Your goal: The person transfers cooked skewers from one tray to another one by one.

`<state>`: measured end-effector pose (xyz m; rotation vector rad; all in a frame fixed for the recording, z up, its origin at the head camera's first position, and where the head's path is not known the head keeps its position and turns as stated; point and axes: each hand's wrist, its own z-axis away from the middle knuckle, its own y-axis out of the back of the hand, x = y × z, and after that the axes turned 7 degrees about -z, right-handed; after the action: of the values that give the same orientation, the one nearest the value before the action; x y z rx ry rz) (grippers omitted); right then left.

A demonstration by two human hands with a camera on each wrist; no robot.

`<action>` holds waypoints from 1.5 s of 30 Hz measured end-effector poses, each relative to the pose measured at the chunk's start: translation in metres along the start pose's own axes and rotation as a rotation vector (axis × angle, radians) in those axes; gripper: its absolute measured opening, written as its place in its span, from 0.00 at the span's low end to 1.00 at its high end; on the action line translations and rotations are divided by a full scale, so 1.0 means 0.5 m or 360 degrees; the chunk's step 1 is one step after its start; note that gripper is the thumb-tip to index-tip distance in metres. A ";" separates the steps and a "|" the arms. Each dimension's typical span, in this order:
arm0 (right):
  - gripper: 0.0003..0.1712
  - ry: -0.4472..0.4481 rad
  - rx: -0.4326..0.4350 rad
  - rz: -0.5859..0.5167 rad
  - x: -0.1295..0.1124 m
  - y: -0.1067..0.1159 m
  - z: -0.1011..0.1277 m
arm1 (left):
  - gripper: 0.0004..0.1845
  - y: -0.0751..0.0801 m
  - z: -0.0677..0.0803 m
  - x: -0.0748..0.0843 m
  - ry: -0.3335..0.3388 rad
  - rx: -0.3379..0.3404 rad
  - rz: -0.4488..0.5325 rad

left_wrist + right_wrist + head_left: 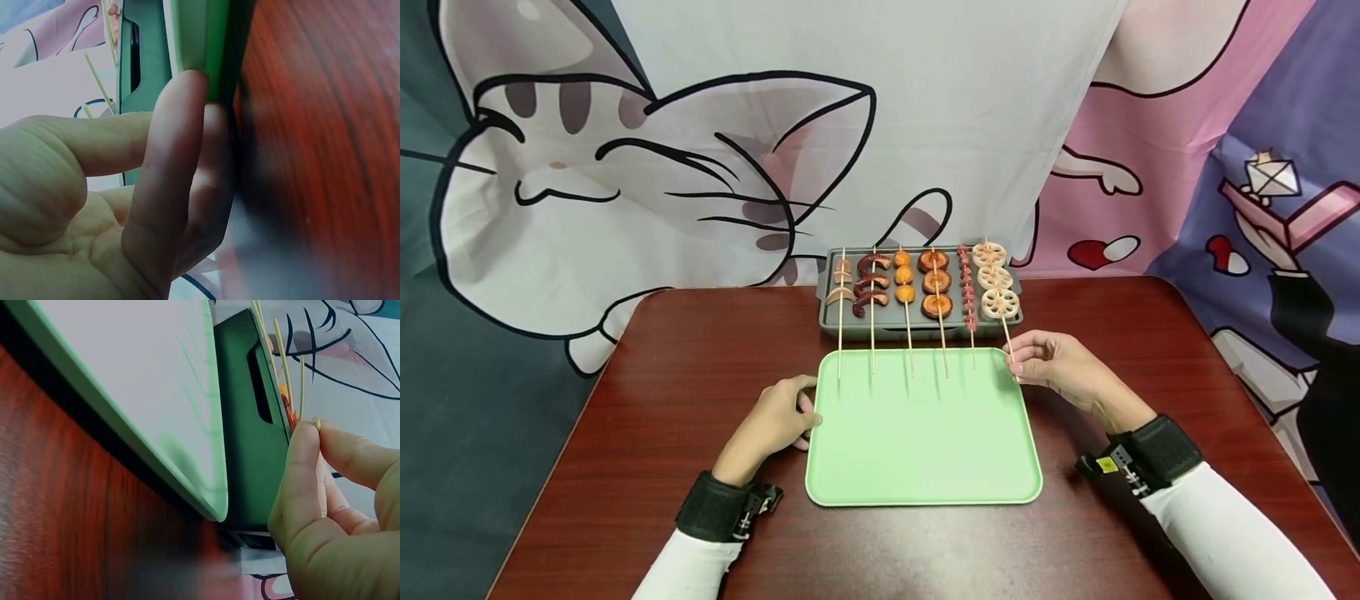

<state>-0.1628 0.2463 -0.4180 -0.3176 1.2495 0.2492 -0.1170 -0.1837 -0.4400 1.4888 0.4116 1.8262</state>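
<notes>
A light green tray [925,433] lies on the table. My left hand [778,412] grips its left rim, the thumb at the top edge and the other fingers curled beside and below it; the left wrist view shows a finger [175,144] against the tray's edge [194,37]. My right hand [1056,367] pinches the stick end of a lotus root skewer [998,303] between thumb and fingertips, above the tray's far right corner. In the right wrist view the pinched stick tip [317,423] shows between the fingers. The lotus slices still lie over the grill pan [887,325].
Beside the lotus skewer on the pan lie a thin pink skewer [967,292], a mushroom-like skewer [936,283], an orange ball skewer [904,277], a dark red curled skewer [871,283] and a pale-piece skewer [841,283]. Their sticks overhang the tray. A cartoon cloth [970,100] hangs behind.
</notes>
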 end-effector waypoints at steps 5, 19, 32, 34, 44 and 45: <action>0.19 -0.0005 -0.0035 0.0067 0.007 -0.010 0.016 | 0.32 -0.001 -0.001 -0.002 0.0002 0.0002 -0.0003; 0.15 -0.0052 -0.0071 0.0192 0.018 -0.042 0.061 | 0.32 -0.001 -0.005 -0.005 0.0019 -0.0006 -0.0015; 0.22 0.0037 -0.0036 0.0180 0.043 -0.063 0.118 | 0.32 -0.001 -0.001 -0.003 0.0027 -0.0026 -0.0014; 0.21 0.0061 -0.0043 0.0197 0.047 -0.065 0.126 | 0.32 -0.001 -0.001 -0.003 0.0027 -0.0026 -0.0015; 0.20 0.0091 -0.0053 0.0260 0.079 -0.077 0.169 | 0.32 0.002 -0.002 0.001 0.0022 -0.0029 -0.0029; 0.20 0.0091 -0.0053 0.0268 0.082 -0.077 0.172 | 0.31 0.002 -0.002 0.001 0.0019 -0.0028 -0.0028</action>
<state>-0.0606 0.2425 -0.4291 -0.2496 1.3314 0.4077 -0.1182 -0.1840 -0.4395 1.4586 0.4126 1.8212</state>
